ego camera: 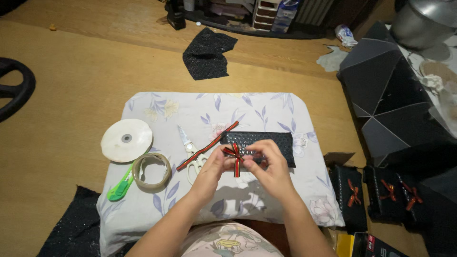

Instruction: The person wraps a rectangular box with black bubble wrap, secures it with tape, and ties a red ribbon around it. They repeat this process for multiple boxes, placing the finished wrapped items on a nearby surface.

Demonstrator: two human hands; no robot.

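Far left on the floral cushion (143, 107) we see a white ribbon spool (126, 140), and just near of it a green utility knife (120, 187) beside a roll of clear tape (152, 171). Moving right, white-handled scissors (192, 154) lie under a loose strip of red striped ribbon (207, 146). At centre, our left hand (212, 171) pinches one side of a small red striped bow (234, 153), and our right hand (269, 166) pinches the other, fingertips closed on its loops. The bow sits at the near edge of a black glittery pouch (266, 143). Far right on the floor, three black pouches with red bows (381, 195) lie in a row beside dark boxes (390, 95).
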